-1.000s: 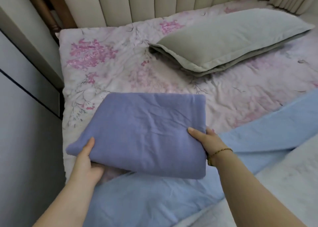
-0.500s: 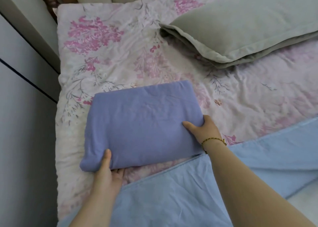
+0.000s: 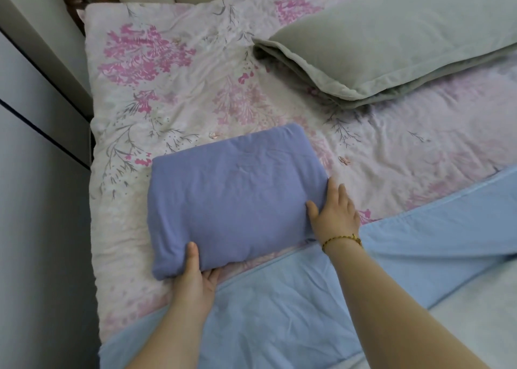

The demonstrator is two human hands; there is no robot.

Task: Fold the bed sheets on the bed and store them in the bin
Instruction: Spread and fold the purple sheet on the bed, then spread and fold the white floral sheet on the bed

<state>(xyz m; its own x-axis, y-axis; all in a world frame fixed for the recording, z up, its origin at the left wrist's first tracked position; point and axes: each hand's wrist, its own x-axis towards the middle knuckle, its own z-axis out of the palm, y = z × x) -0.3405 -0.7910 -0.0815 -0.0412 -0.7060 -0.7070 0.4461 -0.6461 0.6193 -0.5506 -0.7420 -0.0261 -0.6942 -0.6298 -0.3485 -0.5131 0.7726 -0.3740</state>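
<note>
Purple folded sheet (image 3: 235, 195) is now down flat on the floral quilt (image 3: 167, 89) at the near-left part of the bed. A second ago it was held up off the bed with its near edge over the light blue sheet (image 3: 279, 312). It has been shifted far and left, clear of the blue one and just beyond its edge. Left hand (image 3: 195, 279) grips the near-left corner, thumb on top, fingers tucked under the fold. Right hand (image 3: 335, 215), with a bracelet (image 3: 342, 240) at the wrist, has its thumb pressing on the bundle's right end and its fingers lying straight along that edge, so it looks more like a pat or push than a real grasp. Grey pillow (image 3: 391, 41) sits far right, well apart from the bundle. Reading: the first sheet looks finished and parked to one side, freeing the blue sheet, which is spread unfolded across the near and right side, for folding. No bin is in view, so storing is not yet done. Roughly the halfway mark at best: one folded, one unfolded, neither stored.
</note>
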